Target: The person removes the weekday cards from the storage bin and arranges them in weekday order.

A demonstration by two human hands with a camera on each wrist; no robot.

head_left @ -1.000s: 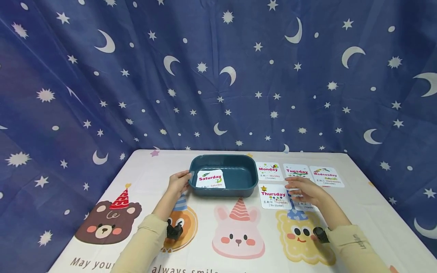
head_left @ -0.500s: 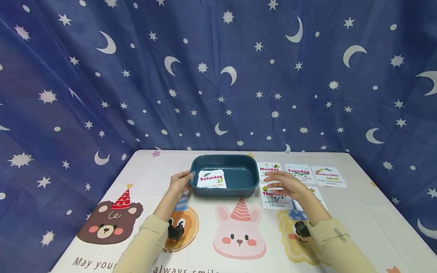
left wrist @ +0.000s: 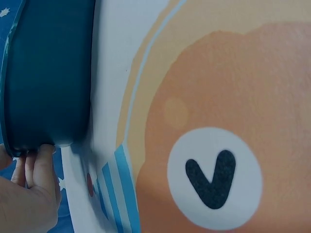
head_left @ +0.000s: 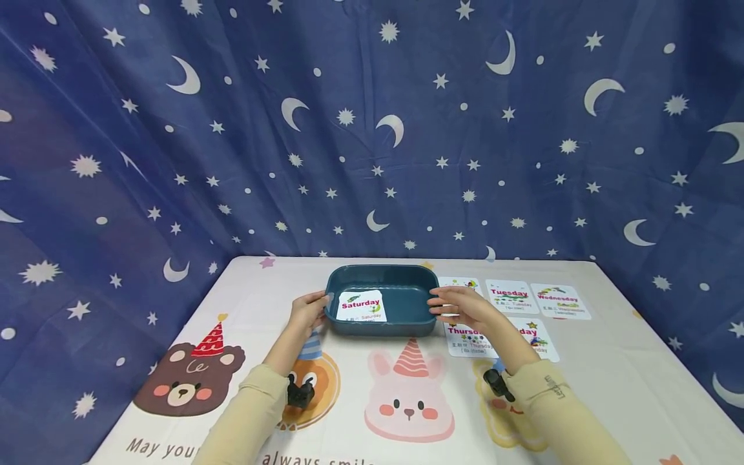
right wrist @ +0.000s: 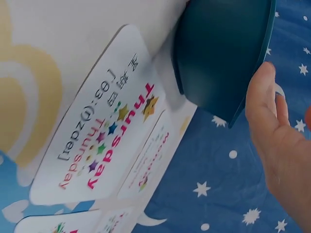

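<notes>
A dark teal rectangular bin (head_left: pixel 383 329) sits at the back of the table with a Saturday card (head_left: pixel 361 306) lying in its left half. At the bin's left end my left hand (head_left: pixel 306 312) pinches the wall, fingers outside and thumb at the rim; the left wrist view shows those fingers (left wrist: pixel 43 167) against the end wall. My right hand (head_left: pixel 472 311) is at the opposite end, its fingers straight and at the rim. In the right wrist view, one fingertip (right wrist: pixel 265 73) appears to touch the rim. The right hand partly covers the Monday card (head_left: pixel 465 282) and the Thursday card (head_left: pixel 469 347).
The Tuesday card (head_left: pixel 509 297) and Wednesday card (head_left: pixel 561 302) lie in the back row at the right. A further card (head_left: pixel 540 345), partly hidden by the right arm, lies before them. A starry blue curtain (head_left: pixel 372 161) hangs behind the cartoon-printed tablecloth (head_left: pixel 343 381).
My right hand has moved left from over the front-row cards to the bin's right end. The left hand keeps its hold on the left end, and the bin has stayed in place.
</notes>
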